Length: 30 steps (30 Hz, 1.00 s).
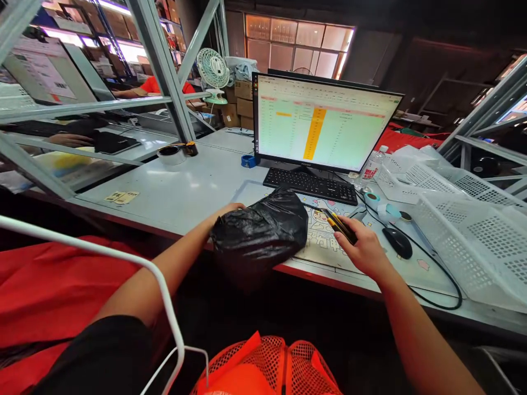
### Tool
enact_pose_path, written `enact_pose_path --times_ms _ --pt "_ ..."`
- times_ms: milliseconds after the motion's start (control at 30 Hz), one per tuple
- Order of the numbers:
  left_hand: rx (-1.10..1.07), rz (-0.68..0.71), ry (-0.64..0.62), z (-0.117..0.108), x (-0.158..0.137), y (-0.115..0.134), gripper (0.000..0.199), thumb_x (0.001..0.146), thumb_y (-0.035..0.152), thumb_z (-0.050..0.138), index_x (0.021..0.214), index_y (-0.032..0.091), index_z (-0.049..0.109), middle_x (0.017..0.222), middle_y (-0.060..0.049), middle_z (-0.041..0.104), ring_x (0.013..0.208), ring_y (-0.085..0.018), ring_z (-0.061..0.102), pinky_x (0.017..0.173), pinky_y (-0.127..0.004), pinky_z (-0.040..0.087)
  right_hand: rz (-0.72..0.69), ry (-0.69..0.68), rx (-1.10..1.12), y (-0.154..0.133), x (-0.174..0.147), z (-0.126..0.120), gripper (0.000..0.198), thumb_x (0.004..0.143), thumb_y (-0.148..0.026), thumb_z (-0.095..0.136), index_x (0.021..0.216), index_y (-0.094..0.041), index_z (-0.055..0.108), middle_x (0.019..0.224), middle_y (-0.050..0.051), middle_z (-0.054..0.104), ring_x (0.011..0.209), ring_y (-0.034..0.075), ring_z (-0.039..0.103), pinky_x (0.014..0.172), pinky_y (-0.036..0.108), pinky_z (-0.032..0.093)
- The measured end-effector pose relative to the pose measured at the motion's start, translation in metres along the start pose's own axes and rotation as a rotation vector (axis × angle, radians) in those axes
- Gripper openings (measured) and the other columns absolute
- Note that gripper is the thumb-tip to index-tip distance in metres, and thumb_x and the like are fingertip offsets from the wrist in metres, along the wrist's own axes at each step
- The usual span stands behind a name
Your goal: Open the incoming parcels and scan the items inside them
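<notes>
A crumpled black plastic bag (pixel 263 227) lies over the front edge of the desk, partly on the desk mat (pixel 317 249). My left hand (pixel 231 208) grips the bag from its far left side, with most of the fingers hidden behind the plastic. In my right hand (pixel 362 244) is a yellow and black utility knife (pixel 341 226), closed in the fingers. Its tip points up and left, toward the bag but apart from it. Just beyond the knife stands a black keyboard (pixel 310 185).
Behind the keyboard is a monitor (pixel 321 123) showing a spreadsheet. A mouse (pixel 397 243) with a looping cable, tape rolls (pixel 387 213) and white perforated baskets (pixel 473 236) are on the right. A metal frame (pixel 158 66) rises at left; a white curved bar (pixel 164 291) crosses the lower left.
</notes>
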<state>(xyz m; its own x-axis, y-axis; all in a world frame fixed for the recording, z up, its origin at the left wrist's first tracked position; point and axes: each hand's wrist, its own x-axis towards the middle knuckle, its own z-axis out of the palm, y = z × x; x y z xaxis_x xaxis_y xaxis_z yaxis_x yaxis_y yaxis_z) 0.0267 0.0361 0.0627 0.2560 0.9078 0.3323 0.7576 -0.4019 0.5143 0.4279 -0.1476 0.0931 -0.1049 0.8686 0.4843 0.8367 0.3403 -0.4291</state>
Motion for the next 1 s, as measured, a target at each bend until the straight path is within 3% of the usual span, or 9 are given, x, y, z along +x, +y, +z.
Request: enact_pose_path --times_ms 133,200,267,367,467,567,733,867,1000 --pt "-0.047 -0.159 0.016 -0.046 -0.011 -0.009 0.065 0.109 0.065 0.032 0.1 0.017 0.075 0.093 -0.014 0.081 0.073 -0.022 0.071 0.068 -0.032 0.056 0.042 -0.159 -0.021 0.005 -0.001 -0.008 0.037 0.096 -0.045 0.065 0.125 -0.023 0.063 0.113 0.011 0.077 0.095 0.027 0.074 0.082 0.038 0.058" --pt "-0.006 -0.138 0.063 -0.057 -0.031 0.008 0.061 0.107 0.069 0.037 0.117 0.023 0.076 0.114 -0.014 0.081 0.089 -0.026 0.075 0.079 -0.036 0.058 0.075 -0.247 -0.077 0.005 0.003 -0.012 0.032 0.097 -0.042 0.064 0.124 -0.025 0.061 0.1 0.006 0.078 0.082 0.025 0.073 0.071 0.034 0.055" --pt "0.173 -0.081 0.053 -0.045 -0.055 0.037 0.058 0.102 0.07 0.052 0.131 0.023 0.073 0.126 -0.013 0.078 0.104 -0.032 0.074 0.087 -0.042 0.057 0.065 -0.326 -0.168 -0.006 0.013 -0.01 0.033 0.099 -0.037 0.06 0.13 -0.026 0.06 0.092 0.004 0.077 0.074 0.025 0.071 0.065 0.032 0.05" --pt "0.361 -0.055 -0.024 -0.007 -0.08 0.076 0.037 0.105 0.047 0.054 0.112 0.018 0.077 0.113 -0.014 0.08 0.104 -0.034 0.074 0.085 -0.041 0.055 -0.077 -0.419 -0.321 -0.045 0.036 0.007 0.036 0.106 -0.033 0.053 0.141 -0.028 0.059 0.104 0.006 0.079 0.086 0.026 0.074 0.069 0.032 0.048" --pt "0.316 -0.054 0.149 0.019 -0.086 0.088 0.038 0.11 0.035 0.042 0.1 0.019 0.075 0.097 -0.012 0.08 0.091 -0.029 0.075 0.073 -0.035 0.049 -0.287 -0.51 -0.496 -0.092 0.052 0.033 0.032 0.11 -0.038 0.05 0.138 -0.028 0.063 0.108 0.01 0.078 0.097 0.028 0.074 0.079 0.034 0.048" --pt "0.186 0.108 0.312 0.018 -0.084 0.082 0.046 0.114 0.041 0.033 0.102 0.019 0.072 0.089 -0.009 0.077 0.082 -0.024 0.073 0.07 -0.031 0.045 -0.413 -0.531 -0.666 -0.114 0.065 0.049 0.031 0.111 -0.03 0.048 0.137 -0.025 0.064 0.11 0.013 0.076 0.101 0.027 0.072 0.087 0.036 0.047" --pt "0.064 0.324 0.266 0.008 -0.083 0.072 0.054 0.114 0.048 0.028 0.084 0.02 0.064 0.069 -0.005 0.066 0.061 -0.017 0.061 0.063 -0.029 0.039 -0.169 -0.488 -0.883 -0.077 0.094 0.039 0.035 0.108 -0.013 0.04 0.133 -0.016 0.065 0.111 0.019 0.075 0.104 0.031 0.071 0.088 0.04 0.045" --pt "0.026 0.255 0.194 0.005 -0.075 0.071 0.049 0.113 0.046 0.031 0.081 0.021 0.06 0.068 -0.004 0.063 0.059 -0.017 0.058 0.063 -0.03 0.038 0.011 -0.471 -0.861 -0.031 0.087 0.037 0.035 0.113 -0.03 0.038 0.133 -0.018 0.064 0.115 0.02 0.074 0.11 0.034 0.071 0.091 0.041 0.046" --pt "0.143 0.111 0.047 -0.004 -0.056 0.079 0.044 0.109 0.052 0.043 0.087 0.021 0.066 0.074 -0.007 0.069 0.068 -0.024 0.066 0.066 -0.033 0.042 0.185 -0.497 -0.797 0.011 0.043 0.054 0.043 0.114 -0.036 0.035 0.143 -0.015 0.058 0.125 0.022 0.072 0.116 0.035 0.068 0.097 0.043 0.048"
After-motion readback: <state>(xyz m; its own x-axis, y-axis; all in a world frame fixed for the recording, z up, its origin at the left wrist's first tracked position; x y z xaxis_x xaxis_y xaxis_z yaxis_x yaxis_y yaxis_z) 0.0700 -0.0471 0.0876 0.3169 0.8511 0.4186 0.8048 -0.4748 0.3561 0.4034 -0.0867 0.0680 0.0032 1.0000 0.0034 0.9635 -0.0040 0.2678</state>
